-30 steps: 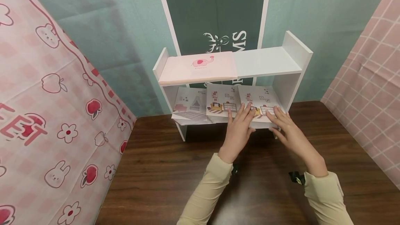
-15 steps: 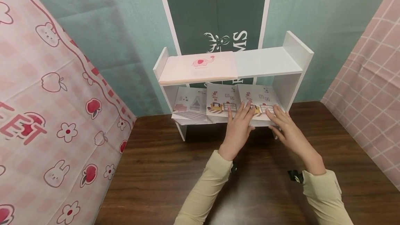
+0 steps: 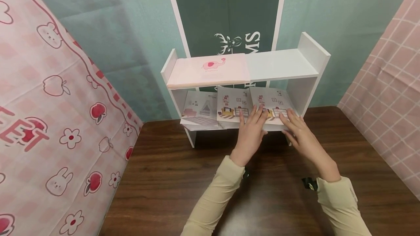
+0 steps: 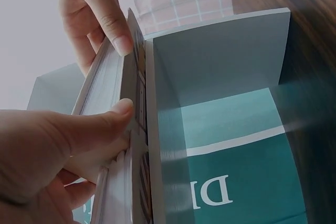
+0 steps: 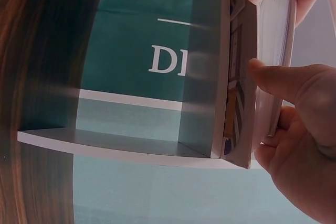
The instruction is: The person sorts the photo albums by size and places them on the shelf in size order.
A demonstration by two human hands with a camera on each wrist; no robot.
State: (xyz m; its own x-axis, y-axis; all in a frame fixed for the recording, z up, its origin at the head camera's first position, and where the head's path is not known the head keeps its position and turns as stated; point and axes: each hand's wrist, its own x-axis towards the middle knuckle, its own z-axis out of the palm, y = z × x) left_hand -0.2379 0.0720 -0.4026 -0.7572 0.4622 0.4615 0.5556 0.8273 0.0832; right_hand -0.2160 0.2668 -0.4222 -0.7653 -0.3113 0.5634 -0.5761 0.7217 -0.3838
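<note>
On the lower level of a small white shelf (image 3: 282,63), a picture book (image 3: 269,95) with a drawn room on its cover lies at the right end, on top of another book (image 5: 243,103). My left hand (image 3: 250,136) holds the front left part of this stack, fingers over the upper cover and thumb at the lower book's front edge. At the front right corner my right hand (image 3: 303,139) grips the same books in a like way. Both thumbs show on the book edges in the wrist views. The fingers are partly hidden there.
A middle book (image 3: 233,97) with a similar cover and a left stack of books (image 3: 201,105) share that level. Above them lies a pink elephant book (image 3: 210,70). The shelf stands on a dark wooden table (image 3: 164,181) against a green cloth, between pink cloths.
Both hands have edged slightly away from the person, and the right-hand books have slid a little deeper onto the shelf. The other books look unchanged.
</note>
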